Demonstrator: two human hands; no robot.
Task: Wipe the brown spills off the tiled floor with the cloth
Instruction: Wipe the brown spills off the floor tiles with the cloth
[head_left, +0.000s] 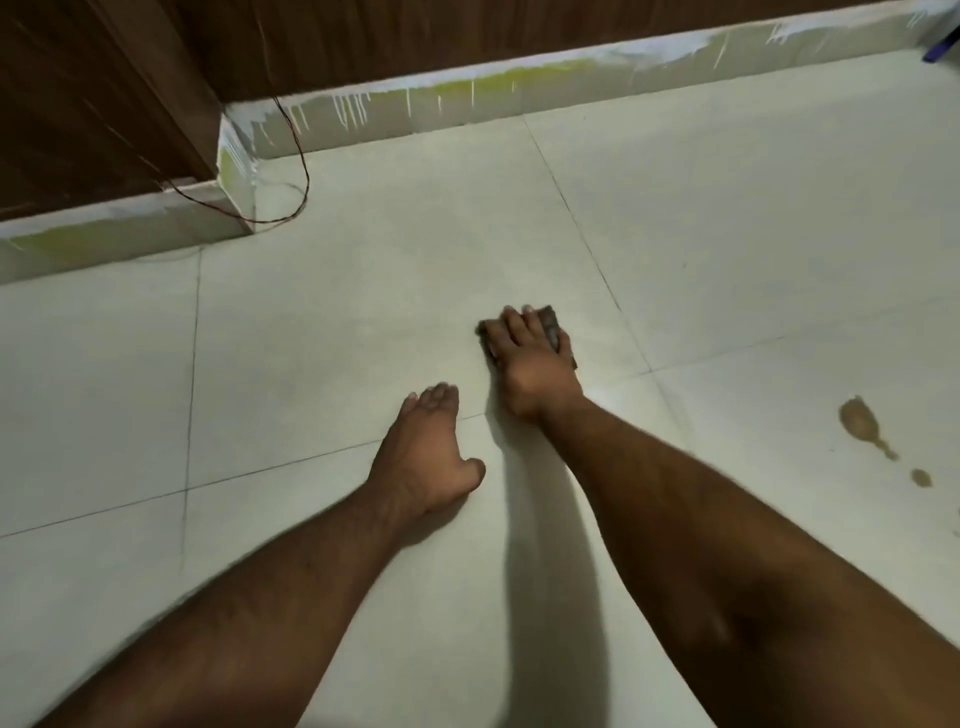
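Pressing dark cloth (549, 325) flat mid-frame under right hand (530, 364), fingers straight; left hand (423, 457) resting loose, brown spills (860, 420) sitting far right.

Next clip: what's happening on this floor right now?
A person is down over a pale tiled floor, wiping it. The right hand presses a dark cloth flat against a tile, while the left hand rests on the floor, fingers slightly bent, holding nothing. A brown spill with a smaller brown drop below it lies off to the right, apart from the cloth, so that patch is not yet wiped.
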